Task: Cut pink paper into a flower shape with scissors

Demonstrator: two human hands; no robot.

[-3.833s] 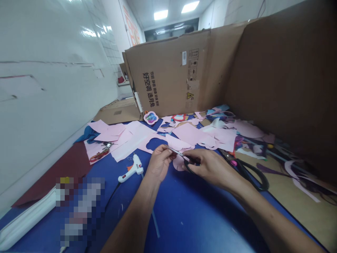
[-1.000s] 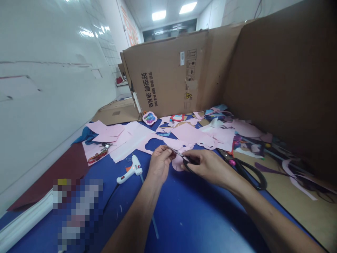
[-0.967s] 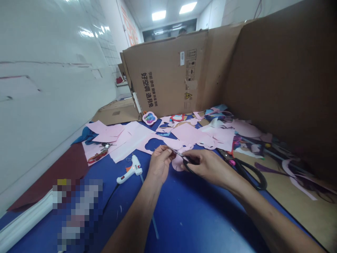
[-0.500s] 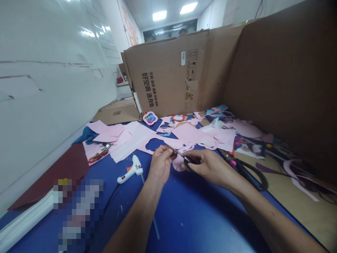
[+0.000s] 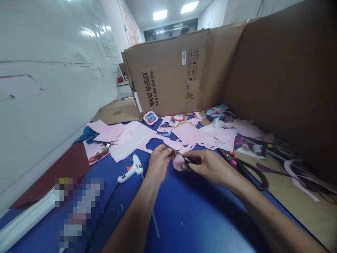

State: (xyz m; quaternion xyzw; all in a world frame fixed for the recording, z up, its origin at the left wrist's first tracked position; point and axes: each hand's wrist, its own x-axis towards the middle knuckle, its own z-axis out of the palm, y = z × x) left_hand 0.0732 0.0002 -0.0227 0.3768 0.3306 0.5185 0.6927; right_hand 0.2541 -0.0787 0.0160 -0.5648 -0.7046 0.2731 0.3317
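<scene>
My right hand [image 5: 210,167] is closed round the black handles of a small pair of scissors [image 5: 184,159], whose blades point left toward my other hand. My left hand [image 5: 158,163] pinches the edge of a small pink paper cut-out [image 5: 179,164] that lies between both hands, just above the blue table top [image 5: 189,211]. The blades sit at the cut-out's upper edge. Both forearms reach in from the bottom of the view.
A white hot glue gun [image 5: 131,168] lies left of my left hand. Pink paper sheets [image 5: 131,137] and scraps cover the table behind. Large black scissors [image 5: 247,170] lie to the right. Cardboard walls [image 5: 168,77] close the back and right; a white wall is left.
Hands, scissors and pink cut-out stay in nearly the same place; only slight shifts of the fingers and of the view show.
</scene>
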